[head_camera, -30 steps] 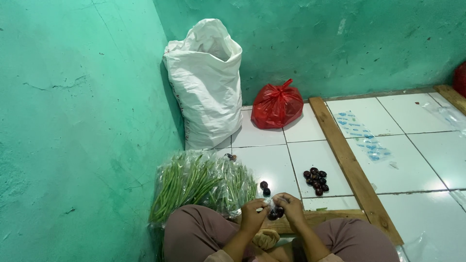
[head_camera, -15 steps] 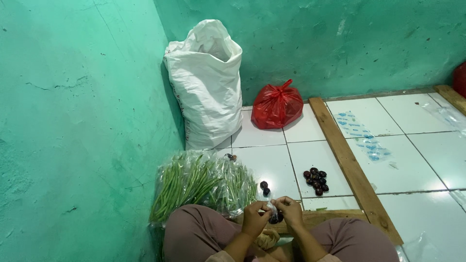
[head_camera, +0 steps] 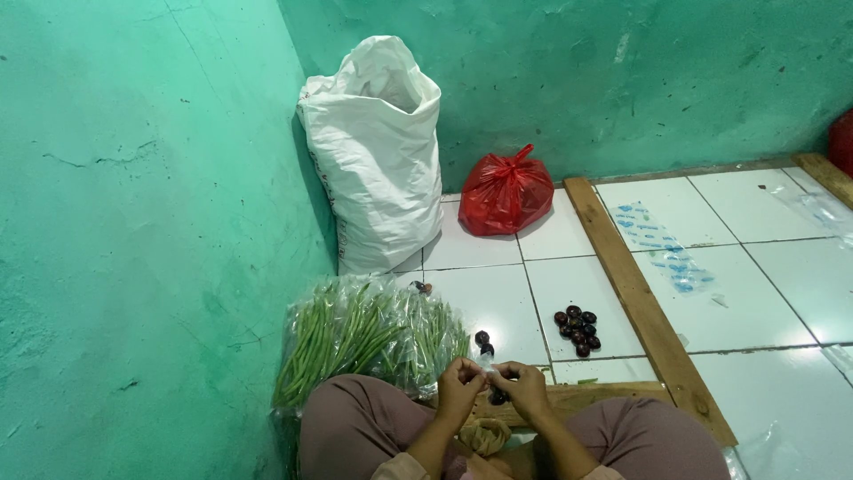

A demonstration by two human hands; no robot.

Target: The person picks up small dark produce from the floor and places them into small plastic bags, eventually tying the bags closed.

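Left hand [head_camera: 459, 385]: pinched on the small clear bag [head_camera: 488, 366].
Right hand [head_camera: 522, 388]: pinched on the same bag.
Bag: between both hands, above the lap, dark fruits [head_camera: 498, 396] inside.
Floor: loose dark fruit pile [head_camera: 577, 329], green beans [head_camera: 364, 333].

Sack [head_camera: 378, 151] stands in the wall corner — tied bag [head_camera: 505, 191] just right of it. Bundle of long beans [head_camera: 364, 333] lies nearer, left of both hands [head_camera: 493, 391]. Pile of small round fruits [head_camera: 577, 329] on tiled floor [head_camera: 755, 293], left of wooden strip [head_camera: 640, 293] — two more beside the bundle.
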